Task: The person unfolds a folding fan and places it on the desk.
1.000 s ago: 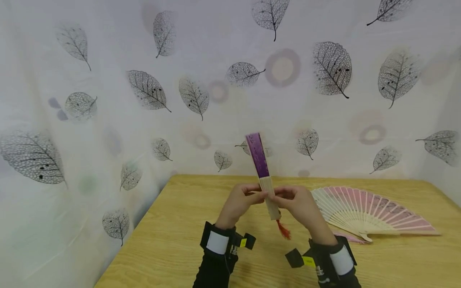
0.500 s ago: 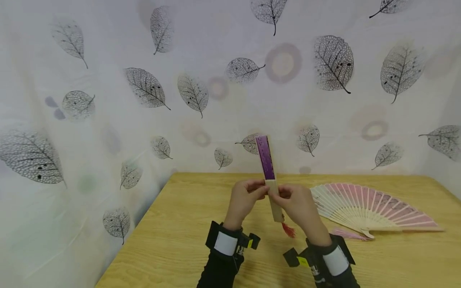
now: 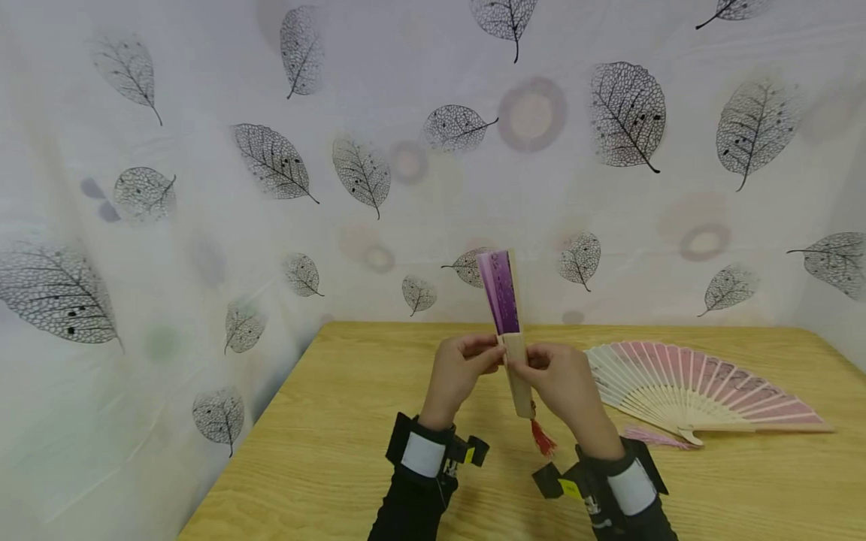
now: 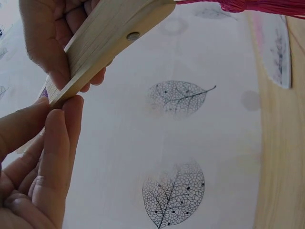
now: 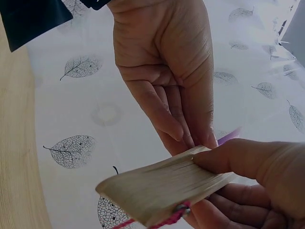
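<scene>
A purple folding fan (image 3: 516,368) with pale wooden ribs is held up over the table, nearly folded, its top slightly parted. My left hand (image 3: 455,376) pinches its left edge between thumb and fingers. On the other side my right hand (image 3: 561,383) grips the ribs, thumb in front. From the lower end hangs a red tassel (image 3: 543,439). The left wrist view shows the fan's rivet (image 4: 133,36) near the rounded end. In the right wrist view the thumb presses the stacked ribs (image 5: 167,183), with fingers underneath.
A pink and pale green folding fan (image 3: 704,391) lies spread on the wooden table (image 3: 325,421) to the right, its pink tassel (image 3: 656,437) beside it. Behind the table hangs a white cloth (image 3: 419,195) printed with leaves.
The fan and both hands have shifted slightly to the right in the view. The fan's top, closed before, now shows a small lighter purple gap at its left side.
</scene>
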A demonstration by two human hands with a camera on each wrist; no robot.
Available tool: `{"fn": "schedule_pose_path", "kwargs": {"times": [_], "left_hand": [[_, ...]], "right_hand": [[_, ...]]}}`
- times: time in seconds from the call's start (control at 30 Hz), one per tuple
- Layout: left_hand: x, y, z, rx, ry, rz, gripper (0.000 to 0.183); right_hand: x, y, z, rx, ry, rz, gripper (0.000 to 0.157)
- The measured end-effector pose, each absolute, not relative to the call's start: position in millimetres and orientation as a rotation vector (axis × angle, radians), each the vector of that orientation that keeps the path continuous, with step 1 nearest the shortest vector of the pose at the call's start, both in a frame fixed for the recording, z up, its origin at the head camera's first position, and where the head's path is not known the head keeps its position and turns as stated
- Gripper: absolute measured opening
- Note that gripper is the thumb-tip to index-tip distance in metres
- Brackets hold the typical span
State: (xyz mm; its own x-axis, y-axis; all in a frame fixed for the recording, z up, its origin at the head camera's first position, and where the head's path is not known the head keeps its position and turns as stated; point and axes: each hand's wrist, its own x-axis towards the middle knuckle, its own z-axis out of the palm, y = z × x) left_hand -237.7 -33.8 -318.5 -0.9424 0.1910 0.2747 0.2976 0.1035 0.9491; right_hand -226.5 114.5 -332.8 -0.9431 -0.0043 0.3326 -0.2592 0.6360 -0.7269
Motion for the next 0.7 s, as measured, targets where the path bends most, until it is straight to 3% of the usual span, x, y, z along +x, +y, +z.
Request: {"fn": "schedule_pose_path", "kwargs": {"times": [0.7], "left_hand": [[-236.4,-31.3,-317.8,-0.471,-2.296,-1.901,0.024]], "right_hand": [[-227.2,114.1,-333.5,0.134,-2.551,1.223,0.022]]}}
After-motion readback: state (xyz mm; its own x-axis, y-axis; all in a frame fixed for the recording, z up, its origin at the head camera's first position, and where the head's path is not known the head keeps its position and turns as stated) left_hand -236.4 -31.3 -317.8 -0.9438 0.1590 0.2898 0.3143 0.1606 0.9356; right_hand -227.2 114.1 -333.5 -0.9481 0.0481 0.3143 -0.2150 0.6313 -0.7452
